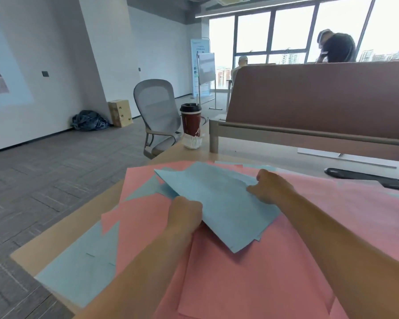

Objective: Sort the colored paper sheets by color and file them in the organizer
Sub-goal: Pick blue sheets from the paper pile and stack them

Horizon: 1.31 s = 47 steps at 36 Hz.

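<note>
A stack of several light blue sheets (219,203) is held slightly above the desk. My left hand (186,214) grips its near left edge. My right hand (271,187) pinches its far right edge. Beneath them pink sheets (274,268) lie spread over most of the desk, overlapping each other. More blue sheets (83,270) lie loose at the desk's near left corner, partly under the pink ones. Slivers of blue paper show at the far side behind the held stack. No organizer is visible.
A dark red coffee cup with a black lid (191,122) stands at the desk's far left, in a clear bag. A brown divider panel (320,100) runs along the back. A black flat tray (366,178) lies at right. A grey office chair (158,113) stands beyond the desk.
</note>
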Tool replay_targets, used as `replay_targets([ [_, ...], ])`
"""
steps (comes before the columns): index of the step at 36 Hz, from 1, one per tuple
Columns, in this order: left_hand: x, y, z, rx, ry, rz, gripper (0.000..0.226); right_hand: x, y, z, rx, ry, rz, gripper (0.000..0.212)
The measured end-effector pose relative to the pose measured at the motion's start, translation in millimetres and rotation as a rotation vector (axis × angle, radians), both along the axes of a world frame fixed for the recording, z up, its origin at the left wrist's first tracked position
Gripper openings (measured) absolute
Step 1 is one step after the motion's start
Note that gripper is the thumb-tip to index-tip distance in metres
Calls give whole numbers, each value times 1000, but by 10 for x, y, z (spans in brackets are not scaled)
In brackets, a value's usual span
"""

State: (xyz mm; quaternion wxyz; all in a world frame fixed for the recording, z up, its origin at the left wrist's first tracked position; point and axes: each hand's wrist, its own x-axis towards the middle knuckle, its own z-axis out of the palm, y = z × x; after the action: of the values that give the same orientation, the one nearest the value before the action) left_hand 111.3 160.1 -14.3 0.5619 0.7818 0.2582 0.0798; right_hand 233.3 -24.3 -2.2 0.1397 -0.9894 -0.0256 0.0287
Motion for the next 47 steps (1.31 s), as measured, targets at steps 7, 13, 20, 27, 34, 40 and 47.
replay_targets([
  [7,24,-40,-14,33,-43,5,22,35,82,-79,-95,10,-46,62],
  [13,-49,-91,14,-36,-92,-46,8,68,179,-100,-25,24,-83,81],
  [20,-59,-112,21,-6,-57,-69,5,109,249,-108,-96,46,-112,83],
  [27,-4,-91,-71,-93,-67,-84,45,111,284,-130,-117,-61,-129,77],
  [34,14,-92,-55,-83,-35,-90,29,112,226,-82,-124,-89,-121,71],
  [40,21,-168,9,-83,11,-79,10,-7,150,13,-63,-121,-85,55],
  [47,-92,-301,45,-170,-71,20,10,-231,-49,102,90,-78,-129,18],
])
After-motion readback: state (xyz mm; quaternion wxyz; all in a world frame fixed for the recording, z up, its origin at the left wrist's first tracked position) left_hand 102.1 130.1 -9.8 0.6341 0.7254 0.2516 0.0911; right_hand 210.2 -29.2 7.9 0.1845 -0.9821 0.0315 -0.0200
